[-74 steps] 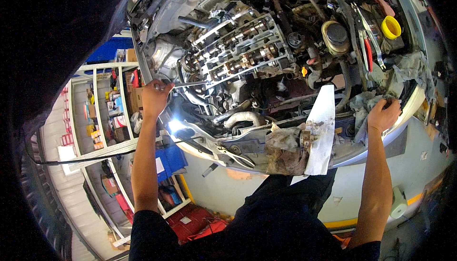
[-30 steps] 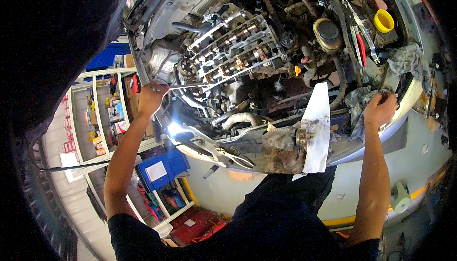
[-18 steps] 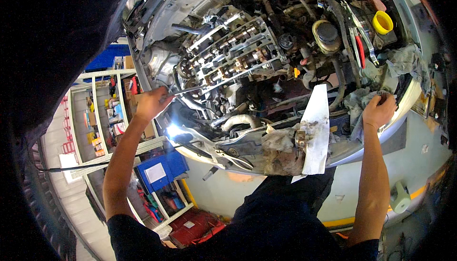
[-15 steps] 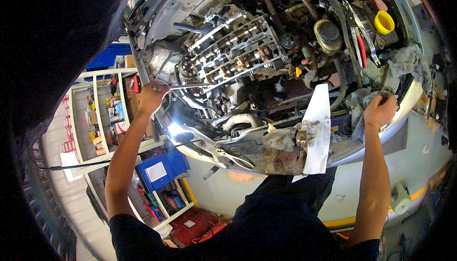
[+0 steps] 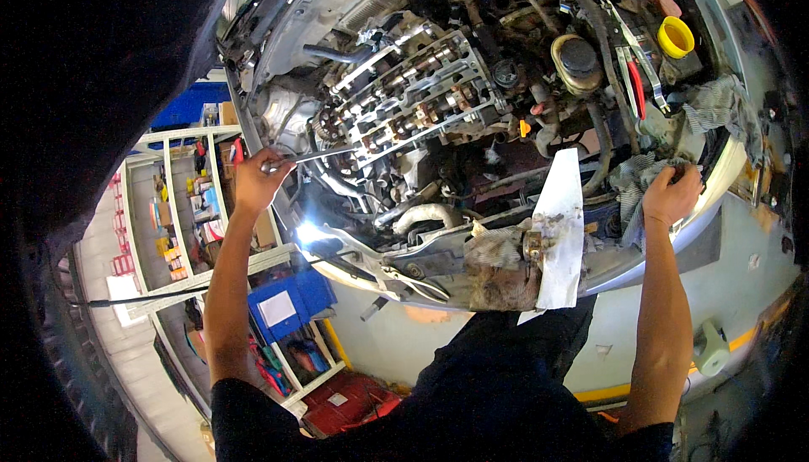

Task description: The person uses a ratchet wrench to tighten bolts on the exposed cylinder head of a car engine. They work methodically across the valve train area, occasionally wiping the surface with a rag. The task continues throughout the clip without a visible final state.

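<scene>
My left hand (image 5: 259,180) is closed round the near end of a long thin metal rod (image 5: 324,155) at the left side of the engine bay. The rod's far end reaches the near left edge of the uncovered cylinder head (image 5: 421,96), whose camshafts show. My right hand (image 5: 672,194) rests at the front right of the bay, fingers curled, beside a grey striped rag (image 5: 634,184). What lies under those fingers is hidden. Between my hands, a white sheet (image 5: 560,230) and a dirty striped cloth (image 5: 497,251) lie over the car's front edge, with a small metal part (image 5: 533,245) between them.
Red-handled pliers (image 5: 635,87), a yellow cup (image 5: 675,37) and another rag (image 5: 716,106) lie at the right of the bay. A bright lamp (image 5: 310,232) shines at the front left. Shelves (image 5: 223,270) with boxes and tools stand to the left.
My left hand has shifted slightly down and left, and the rod tilts more, rising toward the engine. The left forearm has swung a little rightward. My right hand stays in place.
</scene>
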A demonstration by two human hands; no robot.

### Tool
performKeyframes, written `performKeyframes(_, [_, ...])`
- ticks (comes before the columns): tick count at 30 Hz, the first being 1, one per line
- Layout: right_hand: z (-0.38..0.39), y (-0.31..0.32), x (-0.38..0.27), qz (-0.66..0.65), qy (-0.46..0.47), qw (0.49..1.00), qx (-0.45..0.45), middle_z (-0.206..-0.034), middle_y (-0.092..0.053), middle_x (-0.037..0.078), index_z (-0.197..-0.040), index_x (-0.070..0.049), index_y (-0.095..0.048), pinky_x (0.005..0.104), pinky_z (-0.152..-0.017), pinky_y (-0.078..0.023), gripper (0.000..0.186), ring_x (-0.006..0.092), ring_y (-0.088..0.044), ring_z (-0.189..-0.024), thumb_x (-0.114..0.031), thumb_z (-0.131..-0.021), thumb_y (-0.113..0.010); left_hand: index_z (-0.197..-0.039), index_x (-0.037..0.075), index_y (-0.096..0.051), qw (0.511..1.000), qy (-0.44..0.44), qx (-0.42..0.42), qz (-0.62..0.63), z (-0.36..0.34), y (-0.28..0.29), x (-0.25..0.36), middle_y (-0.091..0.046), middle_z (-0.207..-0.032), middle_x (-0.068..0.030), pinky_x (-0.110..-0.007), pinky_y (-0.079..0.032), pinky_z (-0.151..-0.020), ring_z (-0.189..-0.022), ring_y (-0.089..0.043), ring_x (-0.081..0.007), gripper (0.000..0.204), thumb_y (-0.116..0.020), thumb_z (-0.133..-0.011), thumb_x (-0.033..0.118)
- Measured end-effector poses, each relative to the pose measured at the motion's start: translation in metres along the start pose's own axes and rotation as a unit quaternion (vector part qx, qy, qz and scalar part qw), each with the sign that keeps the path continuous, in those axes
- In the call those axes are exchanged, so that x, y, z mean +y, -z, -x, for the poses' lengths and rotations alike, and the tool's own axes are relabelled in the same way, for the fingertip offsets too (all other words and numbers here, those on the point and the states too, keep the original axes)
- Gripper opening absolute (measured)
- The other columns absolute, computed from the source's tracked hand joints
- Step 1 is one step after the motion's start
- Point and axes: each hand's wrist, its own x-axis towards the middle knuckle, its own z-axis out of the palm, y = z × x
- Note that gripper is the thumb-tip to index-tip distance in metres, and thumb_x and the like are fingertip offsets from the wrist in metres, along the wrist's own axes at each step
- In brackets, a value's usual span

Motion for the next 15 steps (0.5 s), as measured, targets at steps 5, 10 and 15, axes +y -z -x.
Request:
performKeyframes(5, [0.001, -0.002, 0.001, -0.029, -0.003, 1.0, 0.011, -0.101, -0.069, 0.019, -0.1, -0.002, -0.068, 0.0558, -0.087, -0.049, 0.025, 0.0442, -0.063, -0.097, -0.023, -0.089, -0.066, -0.094, 0.001, -0.077, 0.998, 0.011, 0.04, 0.046, 0.004, 0.005, 0.029, -0.079, -0.085, -0.0123, -0.033, -0.055, -0.07, -0.074, -0.072, -0.0167, 0.028, -0.091, -0.087, 0.024])
performKeyframes(10, [0.0, 0.001, -0.004, -0.003, 0.007, 1.0, 0.012, -0.097, -0.069, 0.016, -0.098, -0.001, -0.066, 0.0525, -0.085, -0.049, 0.02, 0.0401, -0.063, -0.094, -0.019, -0.09, -0.065, -0.092, 0.0, -0.076, 0.997, 0.015, 0.025, 0.071, -0.005, -0.006, 0.06, -0.078, -0.082, -0.0129, -0.033, -0.054, -0.069, -0.072, -0.071, -0.0157, 0.028, -0.092, -0.086, 0.023])
performKeyframes(15, [0.0, 0.001, -0.004, -0.011, -0.011, 1.0, 0.009, -0.097, -0.068, 0.017, -0.1, -0.002, -0.067, 0.0537, -0.085, -0.049, 0.022, 0.0416, -0.063, -0.094, -0.021, -0.09, -0.065, -0.091, 0.0, -0.076, 0.999, 0.024, 0.012, 0.037, -0.008, -0.015, 0.08, -0.076, -0.078, -0.013, -0.034, -0.053, -0.065, -0.067, -0.068, -0.0155, 0.028, -0.092, -0.086, 0.022])
